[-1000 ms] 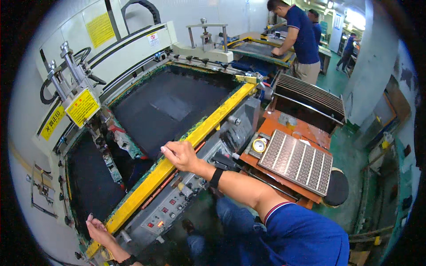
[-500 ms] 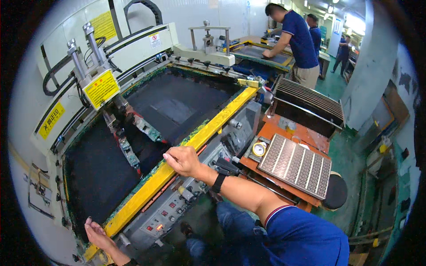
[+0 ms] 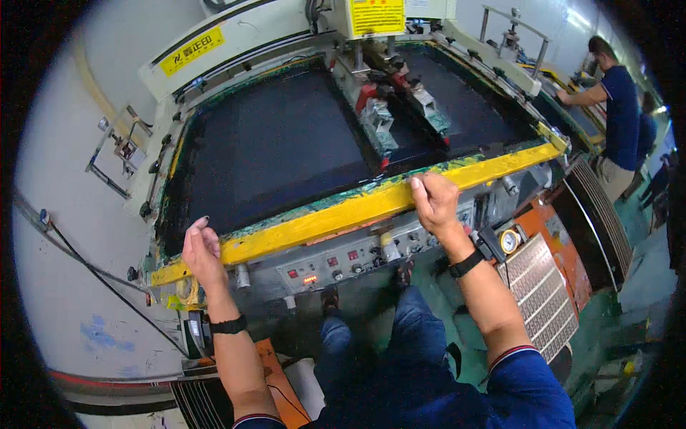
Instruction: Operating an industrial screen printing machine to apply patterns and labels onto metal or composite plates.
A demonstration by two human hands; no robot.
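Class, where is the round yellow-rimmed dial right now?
In the head view's right half, the dial sits beside the patterned panel, right of the right hand.

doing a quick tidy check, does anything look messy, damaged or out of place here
Uneven green smears line the inner edge of the long yellow frame bar, messy against its otherwise solid colour; patchy blue smudges mark the pale grey wall at lower left, like stray paint. I see no clear breakage.

pale wall (image 3: 61,207) left, blue smudges (image 3: 107,334) low; green floor (image 3: 606,322) right; bright glare (image 3: 577,19) upper right
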